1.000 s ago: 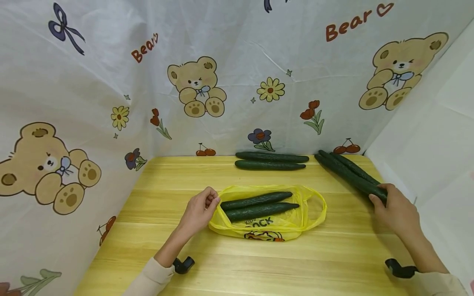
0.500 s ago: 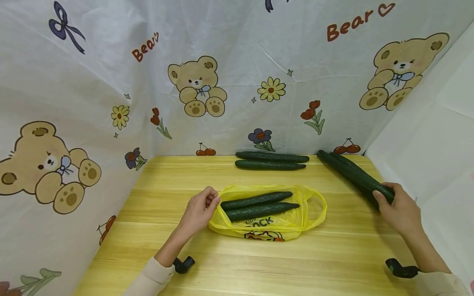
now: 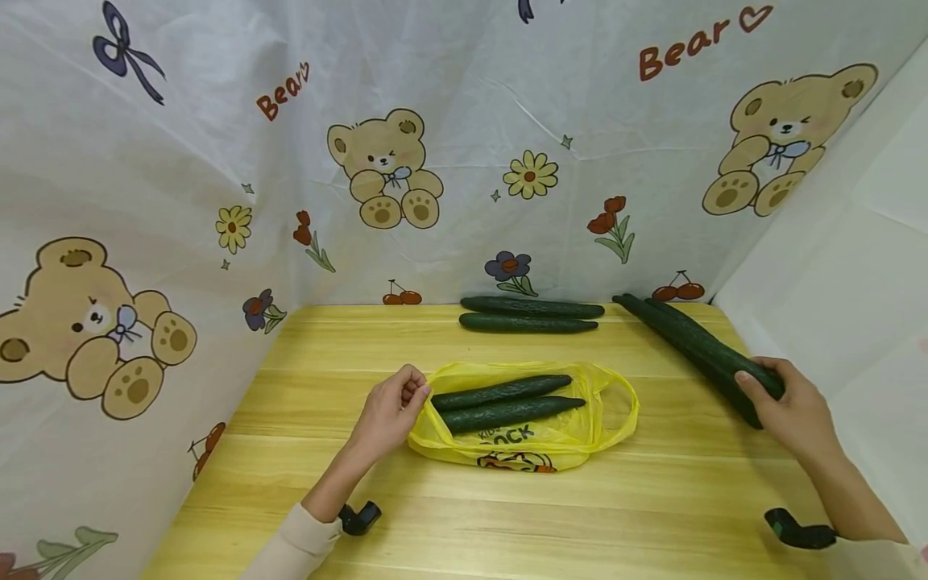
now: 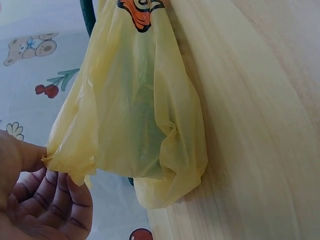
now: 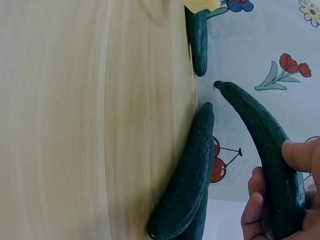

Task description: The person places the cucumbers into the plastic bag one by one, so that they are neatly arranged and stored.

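Thumb and fingers of my left hand (image 3: pixel 391 407) pinch the left edge of a yellow plastic bag (image 3: pixel 438 443); the left wrist view shows the pinched film close up. Two dark green cucumbers (image 3: pixel 511 416) lie side by side in the bag's open mouth. At the right, my right hand (image 3: pixel 801 415) grips a cucumber (image 5: pixel 265 135) by its near end, thumb on top. In the right wrist view it is raised, apart from two more cucumbers (image 5: pixel 182 185) lying together on the table; in the head view it partly hides them.
Two other cucumbers (image 3: pixel 529 324) lie parallel along the back edge of the wooden table (image 3: pixel 522 519). Behind them hangs a white bear-print cloth (image 3: pixel 464 242), and a plain white wall (image 3: pixel 834 290) stands at the right. A loop handle (image 3: pixel 629 415) sticks out from the bag's right end.
My right hand has moved a little to the right, lifting its cucumber from the ones beneath, more of which now show. My left hand and the bag have stayed put.
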The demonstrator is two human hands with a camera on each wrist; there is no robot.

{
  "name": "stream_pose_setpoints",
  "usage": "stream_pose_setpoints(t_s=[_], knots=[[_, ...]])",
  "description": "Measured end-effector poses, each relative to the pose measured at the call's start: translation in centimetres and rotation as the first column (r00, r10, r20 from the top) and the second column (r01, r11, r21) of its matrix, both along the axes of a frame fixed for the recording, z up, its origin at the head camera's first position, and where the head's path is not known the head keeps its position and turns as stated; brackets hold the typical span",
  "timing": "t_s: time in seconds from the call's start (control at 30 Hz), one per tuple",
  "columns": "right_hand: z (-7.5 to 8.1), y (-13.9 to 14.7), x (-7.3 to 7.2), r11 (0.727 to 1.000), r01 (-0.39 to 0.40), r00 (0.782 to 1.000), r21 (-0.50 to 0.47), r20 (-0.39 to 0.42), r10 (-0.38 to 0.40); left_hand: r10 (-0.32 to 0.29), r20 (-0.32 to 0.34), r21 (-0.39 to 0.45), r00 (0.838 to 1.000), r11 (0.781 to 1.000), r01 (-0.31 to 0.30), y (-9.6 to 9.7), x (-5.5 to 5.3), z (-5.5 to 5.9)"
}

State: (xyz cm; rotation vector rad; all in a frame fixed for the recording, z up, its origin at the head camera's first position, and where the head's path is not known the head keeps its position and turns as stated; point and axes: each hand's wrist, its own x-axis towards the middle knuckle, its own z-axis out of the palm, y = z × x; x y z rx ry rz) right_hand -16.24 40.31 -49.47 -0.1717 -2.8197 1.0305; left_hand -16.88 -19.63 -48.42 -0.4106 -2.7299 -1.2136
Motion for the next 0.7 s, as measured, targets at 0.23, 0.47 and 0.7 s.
stream_pose_setpoints(t_s=[0.23, 0.47, 0.7], knots=[[0.6, 0.1, 0.6, 0.999, -0.021, 1.0, -0.031, 0.002, 0.021, 0.0, -0.006, 0.009, 1.0, 1.0, 0.0, 0.0, -0.1, 0.2], [1.3, -0.4, 1.5, 0.998, -0.04, 0.999, -0.056, 0.023, 0.041, -0.002, -0.001, 0.035, 1.0, 0.999, 0.002, 0.0, -0.2, 0.3], [1.7, -0.7, 1.8, 0.994, -0.089, 0.996, -0.066, -0.006, 0.089, -0.005, -0.005, 0.051, 1.0, 0.999, 0.005, 0.0, -0.4, 0.3]])
